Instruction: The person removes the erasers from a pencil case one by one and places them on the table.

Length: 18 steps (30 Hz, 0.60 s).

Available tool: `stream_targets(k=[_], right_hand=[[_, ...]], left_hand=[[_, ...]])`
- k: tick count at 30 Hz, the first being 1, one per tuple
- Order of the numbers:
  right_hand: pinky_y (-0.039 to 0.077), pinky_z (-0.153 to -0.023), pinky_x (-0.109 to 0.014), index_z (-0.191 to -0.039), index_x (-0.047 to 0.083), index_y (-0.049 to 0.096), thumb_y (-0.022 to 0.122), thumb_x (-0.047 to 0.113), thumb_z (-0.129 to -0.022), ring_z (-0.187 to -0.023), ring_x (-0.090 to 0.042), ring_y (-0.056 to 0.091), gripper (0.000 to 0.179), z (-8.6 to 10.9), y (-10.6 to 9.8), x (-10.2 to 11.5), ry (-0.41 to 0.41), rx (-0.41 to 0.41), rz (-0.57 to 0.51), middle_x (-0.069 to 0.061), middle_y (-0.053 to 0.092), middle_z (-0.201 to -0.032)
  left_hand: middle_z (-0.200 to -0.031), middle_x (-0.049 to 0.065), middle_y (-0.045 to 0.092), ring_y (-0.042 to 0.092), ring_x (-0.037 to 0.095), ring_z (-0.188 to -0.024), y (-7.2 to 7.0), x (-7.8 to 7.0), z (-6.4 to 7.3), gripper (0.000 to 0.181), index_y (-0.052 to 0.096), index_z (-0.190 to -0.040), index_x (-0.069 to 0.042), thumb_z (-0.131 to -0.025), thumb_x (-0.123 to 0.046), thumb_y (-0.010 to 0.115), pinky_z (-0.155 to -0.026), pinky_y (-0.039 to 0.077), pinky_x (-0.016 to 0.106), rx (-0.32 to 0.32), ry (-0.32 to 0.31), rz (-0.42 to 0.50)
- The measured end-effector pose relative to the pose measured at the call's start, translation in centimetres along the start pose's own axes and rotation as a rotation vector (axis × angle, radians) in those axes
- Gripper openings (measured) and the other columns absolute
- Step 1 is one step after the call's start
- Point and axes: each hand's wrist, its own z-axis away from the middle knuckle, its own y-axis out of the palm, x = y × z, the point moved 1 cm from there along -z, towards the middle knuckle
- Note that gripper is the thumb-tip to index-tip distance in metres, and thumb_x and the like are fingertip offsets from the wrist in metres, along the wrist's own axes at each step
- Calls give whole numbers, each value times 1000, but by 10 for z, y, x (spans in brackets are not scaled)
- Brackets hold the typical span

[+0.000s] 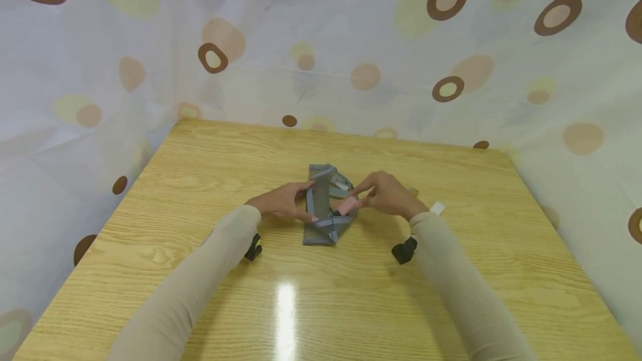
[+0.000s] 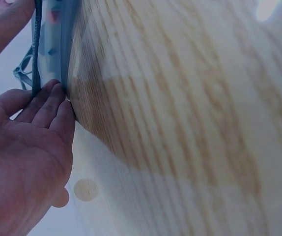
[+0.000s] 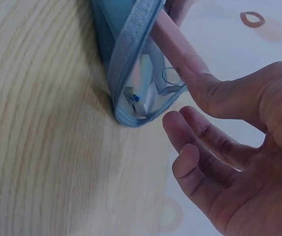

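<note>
A grey-blue zip pencil case (image 1: 317, 233) with see-through sides lies unzipped on the table. My left hand (image 1: 282, 200) grips its left side, thumb and fingers spread along the opening; in the left wrist view the fingers (image 2: 45, 105) press at the case's edge. My right hand (image 1: 388, 194) pinches a pink block-shaped item (image 1: 347, 205) at the mouth of the case, the thumb (image 3: 200, 73) lying along it in the right wrist view. Inside the case are a pale block with blue print (image 3: 140, 86) and a metal ring (image 3: 170, 75).
A small white block (image 1: 437, 208) lies on the wooden table (image 1: 225, 160) beside the right wrist. Just past the right hand, a small yellowish thing (image 1: 413, 191) shows partly. Patterned white cloth (image 1: 331, 43) hangs behind the table and along both sides.
</note>
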Motion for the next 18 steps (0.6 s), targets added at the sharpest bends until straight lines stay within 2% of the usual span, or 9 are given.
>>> stream_targets(k=[8, 12, 18], right_hand=[[54, -78, -43, -107, 9, 73, 72, 12, -84, -99, -31, 62, 23, 11, -18, -7, 40, -38, 6, -12, 63, -115], [54, -78, -43, -109, 8, 72, 71, 12, -86, -94, -29, 65, 24, 18, -28, -16, 94, -57, 18, -15, 59, -122], [54, -78, -44, -112, 4, 70, 68, 10, -87, -95, -32, 65, 26, 33, -39, -34, 176, -81, 63, -20, 54, -129]], left_hand=[[-156, 8, 18, 24, 24, -140, 0, -2, 2, 102, 13, -152, -8, -78, -34, 78, -112, 26, 35, 5, -11, 12], [-156, 9, 15, 23, 24, -141, 1, 0, 1, 103, 12, -152, -10, -77, -36, 79, -112, 26, 35, 3, -26, 28], [-157, 8, 14, 23, 25, -141, 1, 0, 1, 104, 13, -152, -10, -76, -36, 79, -112, 26, 35, 2, -36, 46]])
